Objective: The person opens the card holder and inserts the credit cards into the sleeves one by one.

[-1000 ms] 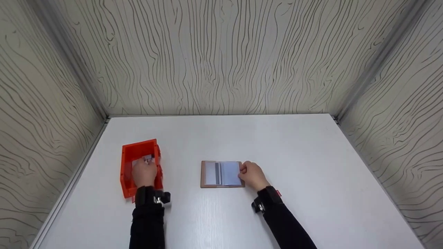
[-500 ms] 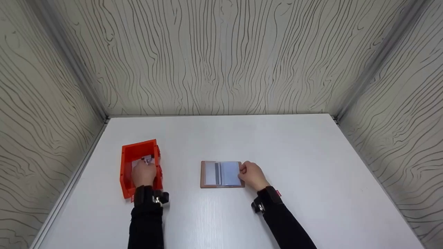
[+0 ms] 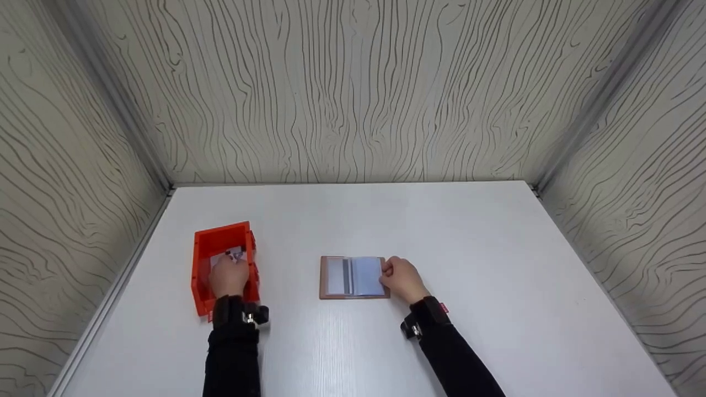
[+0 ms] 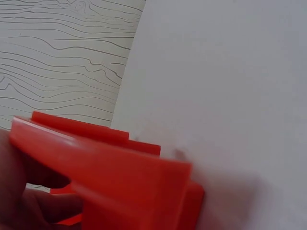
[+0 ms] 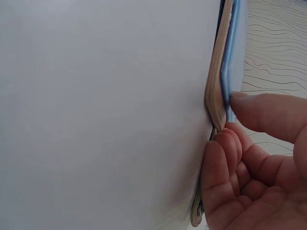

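Note:
A brown card holder (image 3: 324,278) lies spread open on the white table, with clear plastic sleeves (image 3: 367,275) inside. At its right edge my right hand (image 3: 405,280) pinches it; in the right wrist view the thumb (image 5: 259,110) lies on the bluish sleeve side and the curled fingers are at the cover's edge. My left hand (image 3: 228,277) is down inside a red plastic bin (image 3: 198,264), over whitish cards (image 3: 236,252) with dark marks. The bin's wall (image 4: 110,167) hides most of the left fingers in the left wrist view, so whether they grip a card is unclear.
The white table (image 3: 469,242) is bounded by wood-grain panels (image 3: 353,94) at the back and both sides. The red bin stands near the table's left edge, to the left of the card holder.
The left hand has shifted slightly inside the bin, and a bit more of the marked card shows beyond it. The right hand and card holder stay in place.

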`<state>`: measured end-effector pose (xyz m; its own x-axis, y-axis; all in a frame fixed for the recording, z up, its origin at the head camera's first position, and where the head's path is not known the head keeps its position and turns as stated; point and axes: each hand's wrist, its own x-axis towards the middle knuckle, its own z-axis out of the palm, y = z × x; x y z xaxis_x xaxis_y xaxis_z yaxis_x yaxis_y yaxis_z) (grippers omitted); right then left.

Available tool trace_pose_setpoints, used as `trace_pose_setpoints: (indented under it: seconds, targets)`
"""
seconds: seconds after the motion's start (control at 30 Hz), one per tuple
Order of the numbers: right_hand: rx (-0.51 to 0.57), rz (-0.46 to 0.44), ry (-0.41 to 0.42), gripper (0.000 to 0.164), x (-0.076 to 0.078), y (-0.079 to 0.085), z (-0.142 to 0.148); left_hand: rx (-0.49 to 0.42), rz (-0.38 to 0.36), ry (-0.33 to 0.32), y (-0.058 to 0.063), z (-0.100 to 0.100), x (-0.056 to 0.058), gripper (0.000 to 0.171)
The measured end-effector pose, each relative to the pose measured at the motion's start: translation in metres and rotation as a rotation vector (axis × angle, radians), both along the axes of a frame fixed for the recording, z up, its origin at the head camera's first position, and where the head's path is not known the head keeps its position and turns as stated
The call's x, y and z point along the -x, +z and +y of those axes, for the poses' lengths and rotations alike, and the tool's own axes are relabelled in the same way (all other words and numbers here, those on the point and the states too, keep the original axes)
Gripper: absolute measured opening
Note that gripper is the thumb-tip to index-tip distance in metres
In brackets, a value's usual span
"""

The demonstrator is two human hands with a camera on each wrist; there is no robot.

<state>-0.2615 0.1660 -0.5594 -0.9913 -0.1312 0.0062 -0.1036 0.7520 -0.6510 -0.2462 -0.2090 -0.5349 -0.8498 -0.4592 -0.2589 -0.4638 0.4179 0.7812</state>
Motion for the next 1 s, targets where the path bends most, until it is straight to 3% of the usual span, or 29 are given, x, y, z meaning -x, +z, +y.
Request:
trace_pose_setpoints:
  seconds: [0.3,0.7,1.0]
  targets:
    - [-0.002,0.020,0.008,0.012,-0.0006,-0.0001,0.0000,-0.136,-0.019,0.060,0.0054,-0.0008,0.0001,0.041]
    - [-0.018,0.015,-0.002,0.011,-0.0010,0.0020,-0.0012,-0.099,0.071,0.123,0.0017,-0.0012,0.0015,0.047]
    - [-0.011,0.010,-0.005,0.011,-0.0021,0.0027,-0.0012,-0.077,0.119,0.117,0.0016,-0.0009,0.0027,0.047]
